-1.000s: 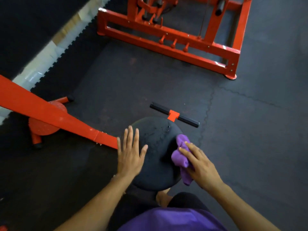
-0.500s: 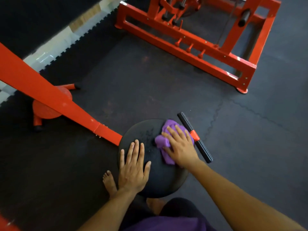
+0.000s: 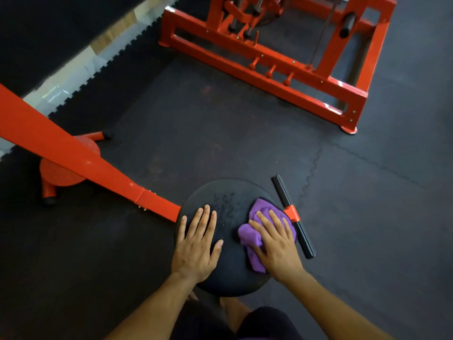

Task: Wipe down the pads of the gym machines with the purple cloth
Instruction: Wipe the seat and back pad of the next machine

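Observation:
A round black seat pad [image 3: 228,200] fills the lower middle of the head view, fixed to an orange machine beam [image 3: 81,163]. My left hand [image 3: 196,244] lies flat on the pad's left half, fingers spread, holding nothing. My right hand [image 3: 277,244] presses the crumpled purple cloth [image 3: 250,239] against the pad's right side, fingers laid over it. Part of the cloth is hidden under that hand.
A black bar with an orange clamp [image 3: 293,215] lies just right of the pad. A large orange machine frame [image 3: 269,67] stands at the back. An orange round foot [image 3: 61,171] sits at left. Dark rubber floor mats [image 3: 367,217] surround everything; my bare foot [image 3: 230,307] is below the pad.
My right hand has carried the cloth from the pad's right edge onto its top, then slid it back toward the right side. The left hand stays flat on the pad.

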{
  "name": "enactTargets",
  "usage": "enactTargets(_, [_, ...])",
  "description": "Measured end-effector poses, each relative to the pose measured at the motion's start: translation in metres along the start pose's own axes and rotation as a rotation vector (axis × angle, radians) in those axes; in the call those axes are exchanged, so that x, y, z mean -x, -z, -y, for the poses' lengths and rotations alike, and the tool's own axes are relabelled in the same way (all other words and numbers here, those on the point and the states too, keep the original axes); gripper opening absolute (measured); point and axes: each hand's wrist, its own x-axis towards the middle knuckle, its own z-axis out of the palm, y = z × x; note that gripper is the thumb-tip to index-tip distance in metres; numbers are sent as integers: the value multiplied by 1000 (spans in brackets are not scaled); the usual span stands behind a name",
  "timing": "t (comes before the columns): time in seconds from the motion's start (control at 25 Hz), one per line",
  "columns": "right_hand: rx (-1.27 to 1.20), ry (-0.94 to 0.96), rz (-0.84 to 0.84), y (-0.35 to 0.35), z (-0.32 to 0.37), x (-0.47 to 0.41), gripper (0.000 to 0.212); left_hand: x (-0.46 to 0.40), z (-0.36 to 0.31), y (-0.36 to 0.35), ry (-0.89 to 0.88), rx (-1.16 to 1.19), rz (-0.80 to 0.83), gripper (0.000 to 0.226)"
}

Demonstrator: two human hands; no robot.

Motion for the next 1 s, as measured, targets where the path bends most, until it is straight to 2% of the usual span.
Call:
enactTargets(0.16, [-5, -178, 61, 1, -2, -47, 52, -15, 20, 4, -138, -18, -4, 75])
enactTargets(0.28, [-105, -261, 43, 20, 6, -27, 45, -27, 31, 11, -270, -47, 11, 75])
enactTargets(0.36, [-162, -289, 26, 39, 19, 3, 45, -34, 39, 19, -292, -79, 23, 77])
enactTargets(0.44, [-131, -258, -17, 55, 32, 40, 46, -27, 37, 29, -145, -43, 7, 78])
enactTargets(0.56, [-114, -216, -59, 65, 40, 74, 48, 13, 1, 33, 237, 171, -25, 78])
enactTargets(0.64, [-82, -161, -71, 63, 41, 78, 48, 43, -29, 21, 367, 252, -54, 80])
enactTargets(0.76, [4, 47, -24, 59, 43, 72, 54, 59, -57, 4, 437, 338, -61, 78])
enactTargets(0.88, [89, 257, 59, 46, 41, 47, 56, 46, -53, 0, 506, 377, -138, 66])
enactTargets(1.0, [165, 385, 142, 14, 44, 2, 56, 39, -38, -8, 406, 400, -145, 63])
